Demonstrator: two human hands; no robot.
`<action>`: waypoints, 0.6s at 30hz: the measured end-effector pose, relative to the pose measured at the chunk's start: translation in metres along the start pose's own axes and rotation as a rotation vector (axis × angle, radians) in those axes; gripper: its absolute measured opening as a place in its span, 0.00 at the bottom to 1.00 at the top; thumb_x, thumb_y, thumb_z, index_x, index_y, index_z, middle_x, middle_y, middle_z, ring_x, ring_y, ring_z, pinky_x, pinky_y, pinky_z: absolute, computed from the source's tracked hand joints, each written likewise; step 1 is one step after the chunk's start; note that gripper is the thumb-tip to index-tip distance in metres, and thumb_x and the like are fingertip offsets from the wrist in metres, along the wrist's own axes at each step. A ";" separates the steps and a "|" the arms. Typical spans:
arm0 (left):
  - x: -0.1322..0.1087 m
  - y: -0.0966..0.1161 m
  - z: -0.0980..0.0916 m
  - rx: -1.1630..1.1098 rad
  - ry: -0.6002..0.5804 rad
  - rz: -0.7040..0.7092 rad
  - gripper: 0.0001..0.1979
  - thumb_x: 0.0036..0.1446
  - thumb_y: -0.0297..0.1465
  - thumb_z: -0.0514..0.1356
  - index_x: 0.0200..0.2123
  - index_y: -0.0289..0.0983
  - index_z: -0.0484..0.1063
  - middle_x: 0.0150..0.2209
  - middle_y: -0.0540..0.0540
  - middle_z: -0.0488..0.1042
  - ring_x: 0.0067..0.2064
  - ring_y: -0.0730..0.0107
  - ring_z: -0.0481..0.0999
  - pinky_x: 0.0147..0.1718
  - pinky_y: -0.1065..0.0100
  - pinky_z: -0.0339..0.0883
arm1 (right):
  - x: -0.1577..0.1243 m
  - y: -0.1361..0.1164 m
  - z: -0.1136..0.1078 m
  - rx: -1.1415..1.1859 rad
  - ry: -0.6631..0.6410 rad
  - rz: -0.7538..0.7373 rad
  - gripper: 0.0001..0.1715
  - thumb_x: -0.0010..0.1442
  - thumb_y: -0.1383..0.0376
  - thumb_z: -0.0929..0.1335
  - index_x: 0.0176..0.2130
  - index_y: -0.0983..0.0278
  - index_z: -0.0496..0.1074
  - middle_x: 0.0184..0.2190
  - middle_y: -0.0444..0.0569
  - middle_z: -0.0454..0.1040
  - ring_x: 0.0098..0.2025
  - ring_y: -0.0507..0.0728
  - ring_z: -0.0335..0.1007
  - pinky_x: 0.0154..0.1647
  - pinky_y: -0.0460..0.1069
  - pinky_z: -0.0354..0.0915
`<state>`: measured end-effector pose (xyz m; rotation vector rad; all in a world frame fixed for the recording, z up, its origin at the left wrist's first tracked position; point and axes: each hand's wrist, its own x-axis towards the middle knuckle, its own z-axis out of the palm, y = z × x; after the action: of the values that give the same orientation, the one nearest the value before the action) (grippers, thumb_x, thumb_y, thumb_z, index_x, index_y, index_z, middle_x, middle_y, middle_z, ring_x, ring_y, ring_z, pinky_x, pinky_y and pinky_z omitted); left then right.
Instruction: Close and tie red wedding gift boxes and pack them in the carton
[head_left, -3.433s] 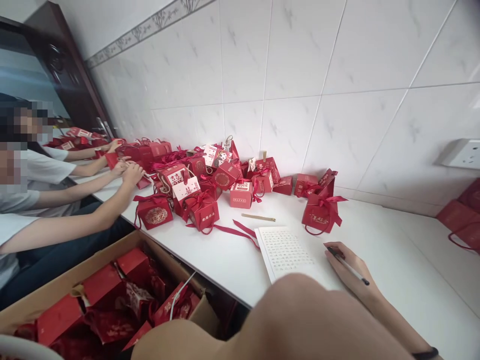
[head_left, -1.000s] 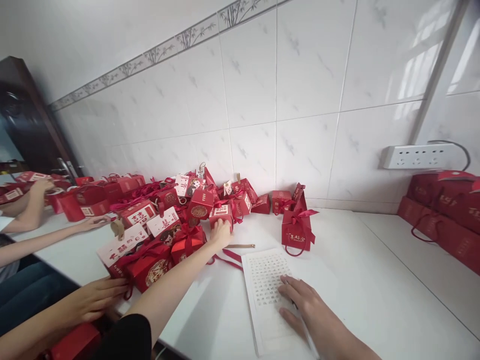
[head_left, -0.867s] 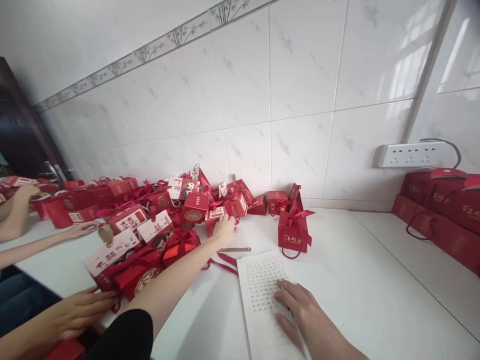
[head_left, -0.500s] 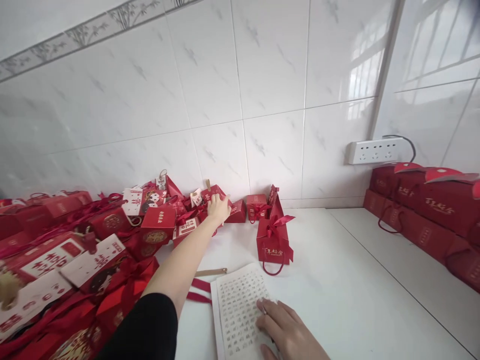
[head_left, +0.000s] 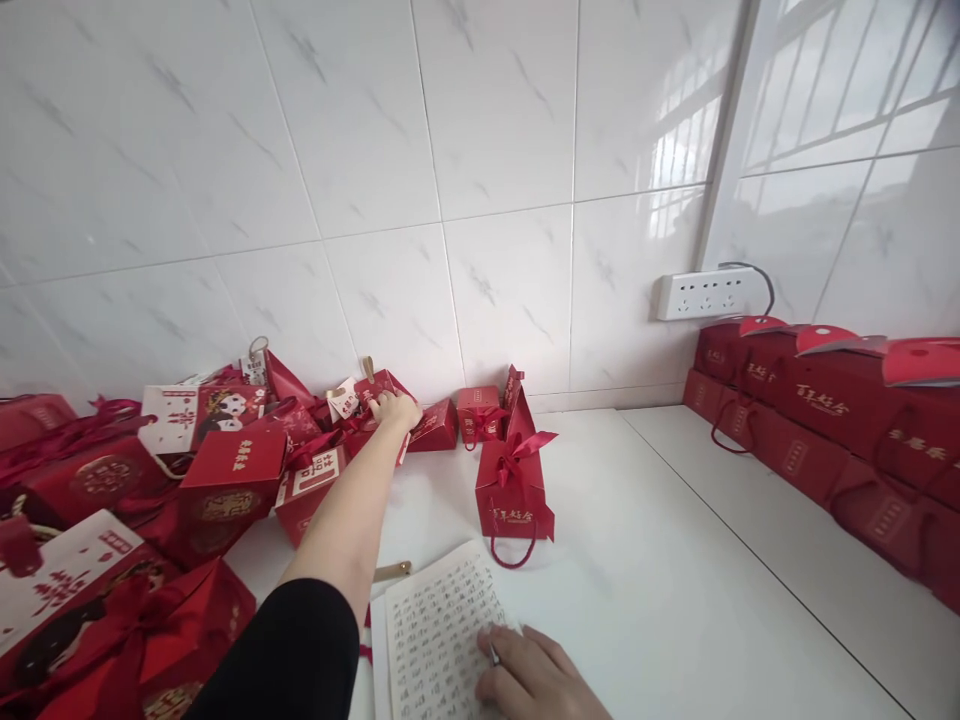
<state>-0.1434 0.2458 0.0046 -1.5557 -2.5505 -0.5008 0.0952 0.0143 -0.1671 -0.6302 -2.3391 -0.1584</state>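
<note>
My left hand (head_left: 395, 410) is stretched out to the back, its fingers curled over a small red gift box (head_left: 379, 385) with a tan strap. The part of the box under the palm is hidden. My right hand (head_left: 536, 672) rests on the lower right of an open notebook (head_left: 442, 625) covered in handwriting. A thin pen (head_left: 494, 654) shows between its fingers, mostly hidden. Just beyond the notebook stands a red bow-tied box (head_left: 514, 490) with a cord handle. A tan strap (head_left: 394, 571) lies at the notebook's top left corner.
Heaped red and white gift boxes (head_left: 232, 470) fill the left side. Stacked red boxes (head_left: 795, 400) line the right. A white power strip (head_left: 709, 293) is against the tiled wall (head_left: 510, 120) behind the white tabletop (head_left: 637, 560).
The view has turned and shifted, so the boxes appear farther left. My left hand stays at the back boxes, its fingers now more curled. My right hand remains on the notebook.
</note>
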 end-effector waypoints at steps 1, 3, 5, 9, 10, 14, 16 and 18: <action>0.001 -0.001 -0.001 -0.030 0.005 -0.012 0.23 0.55 0.35 0.53 0.51 0.29 0.69 0.57 0.27 0.63 0.61 0.43 0.58 0.57 0.47 0.46 | -0.001 0.000 0.002 0.014 -0.007 0.031 0.11 0.66 0.58 0.60 0.38 0.60 0.67 0.46 0.47 0.75 0.50 0.53 0.70 0.52 0.47 0.65; 0.002 -0.005 -0.008 -0.102 0.028 -0.043 0.21 0.56 0.36 0.52 0.47 0.28 0.71 0.55 0.25 0.66 0.58 0.40 0.62 0.54 0.44 0.49 | 0.000 -0.001 0.004 0.051 -0.031 0.082 0.12 0.64 0.55 0.62 0.38 0.60 0.68 0.46 0.49 0.75 0.49 0.55 0.70 0.53 0.49 0.65; 0.000 -0.008 -0.019 -0.189 0.080 -0.059 0.21 0.58 0.36 0.50 0.44 0.27 0.73 0.51 0.24 0.69 0.54 0.39 0.66 0.52 0.42 0.52 | 0.005 -0.003 -0.001 0.102 -0.117 0.109 0.12 0.61 0.56 0.65 0.39 0.61 0.70 0.47 0.52 0.74 0.49 0.57 0.70 0.53 0.50 0.64; -0.014 -0.011 -0.053 -0.380 0.272 0.035 0.22 0.61 0.37 0.46 0.48 0.28 0.69 0.53 0.27 0.67 0.56 0.43 0.66 0.54 0.46 0.54 | 0.021 -0.007 -0.034 0.208 -0.324 0.227 0.14 0.57 0.63 0.65 0.44 0.63 0.71 0.52 0.53 0.70 0.55 0.59 0.66 0.58 0.54 0.59; -0.020 -0.011 -0.062 -0.427 0.319 0.089 0.21 0.62 0.37 0.46 0.49 0.29 0.69 0.55 0.30 0.67 0.57 0.46 0.65 0.55 0.50 0.55 | 0.025 -0.008 -0.042 0.223 -0.333 0.260 0.15 0.57 0.65 0.64 0.45 0.63 0.71 0.53 0.53 0.70 0.55 0.59 0.64 0.60 0.55 0.58; -0.049 -0.009 -0.092 -0.583 0.439 0.270 0.18 0.62 0.38 0.48 0.50 0.37 0.68 0.56 0.41 0.66 0.57 0.62 0.65 0.57 0.65 0.56 | 0.026 -0.006 -0.062 0.264 -0.314 0.285 0.16 0.59 0.69 0.61 0.46 0.64 0.69 0.52 0.54 0.69 0.58 0.59 0.61 0.62 0.61 0.51; -0.068 -0.010 -0.100 -0.732 0.515 0.339 0.17 0.60 0.37 0.53 0.49 0.36 0.69 0.54 0.41 0.67 0.57 0.62 0.65 0.58 0.65 0.55 | 0.024 -0.006 -0.066 0.284 -0.316 0.271 0.16 0.57 0.70 0.61 0.45 0.65 0.69 0.51 0.55 0.69 0.57 0.60 0.62 0.61 0.62 0.51; -0.093 -0.013 -0.101 -0.897 0.608 0.413 0.18 0.55 0.36 0.59 0.47 0.35 0.69 0.52 0.40 0.67 0.56 0.61 0.65 0.58 0.64 0.56 | 0.021 -0.006 -0.069 0.302 -0.326 0.266 0.16 0.55 0.71 0.62 0.44 0.65 0.69 0.50 0.56 0.70 0.55 0.62 0.64 0.60 0.64 0.52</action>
<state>-0.1193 0.1278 0.0720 -1.6796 -1.5257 -1.8609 0.1204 -0.0022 -0.1008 -0.8545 -2.4840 0.4410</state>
